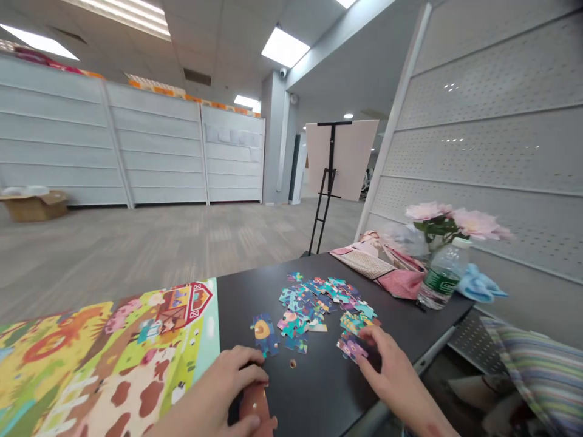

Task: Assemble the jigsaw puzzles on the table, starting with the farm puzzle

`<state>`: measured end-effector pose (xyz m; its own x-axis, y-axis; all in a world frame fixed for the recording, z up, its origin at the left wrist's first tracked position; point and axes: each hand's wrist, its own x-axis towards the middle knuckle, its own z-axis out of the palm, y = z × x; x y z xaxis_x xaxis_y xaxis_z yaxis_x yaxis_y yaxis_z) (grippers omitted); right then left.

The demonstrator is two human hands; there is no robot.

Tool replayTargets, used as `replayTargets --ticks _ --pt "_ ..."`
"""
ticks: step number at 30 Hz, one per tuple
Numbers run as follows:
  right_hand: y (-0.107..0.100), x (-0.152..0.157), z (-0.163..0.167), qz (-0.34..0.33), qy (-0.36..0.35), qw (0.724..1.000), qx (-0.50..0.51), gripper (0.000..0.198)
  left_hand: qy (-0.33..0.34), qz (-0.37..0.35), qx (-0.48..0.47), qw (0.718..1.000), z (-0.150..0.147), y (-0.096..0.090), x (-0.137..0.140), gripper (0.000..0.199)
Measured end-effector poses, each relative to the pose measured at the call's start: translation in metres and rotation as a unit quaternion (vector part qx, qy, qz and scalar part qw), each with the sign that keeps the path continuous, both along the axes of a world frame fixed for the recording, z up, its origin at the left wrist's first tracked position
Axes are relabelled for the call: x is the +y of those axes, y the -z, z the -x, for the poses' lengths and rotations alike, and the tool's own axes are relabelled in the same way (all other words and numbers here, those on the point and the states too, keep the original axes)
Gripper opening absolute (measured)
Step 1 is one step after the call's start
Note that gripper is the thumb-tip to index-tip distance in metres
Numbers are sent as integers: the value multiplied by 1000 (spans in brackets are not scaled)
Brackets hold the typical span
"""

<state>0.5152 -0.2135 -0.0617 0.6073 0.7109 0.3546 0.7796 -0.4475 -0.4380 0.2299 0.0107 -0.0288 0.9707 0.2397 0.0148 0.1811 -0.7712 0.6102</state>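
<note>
My left hand is curled at the table's near edge, thumb and fingers around a brown puzzle piece. Beyond its fingertips lie joined dark blue pieces with an orange shape. My right hand rests on the table's right side, thumb and forefinger at the edge of a purple flowered puzzle piece. A green and yellow piece touches that one from above. A loose heap of puzzle pieces, mostly blue and teal, spreads between and beyond both hands. Part of the brown piece is hidden by my left hand.
A farm picture sheet covers the table's left side. At the back right stand a water bottle, pink flowers, a pink fabric bag and a blue cloth. An easel stands beyond the black table.
</note>
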Motion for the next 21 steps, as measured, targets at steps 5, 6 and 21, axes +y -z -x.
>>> replayTargets --ticks 5,6,21 --pt "6 -8 19 -6 -39 999 4 17 6 -21 0 1000 -1 4 2 53" --pt "6 -8 23 -14 -54 998 13 16 7 -25 5 1000 -2 4 1 54" --pt "16 3 10 -14 -34 998 -53 22 -19 -11 -27 999 -4 4 4 41"
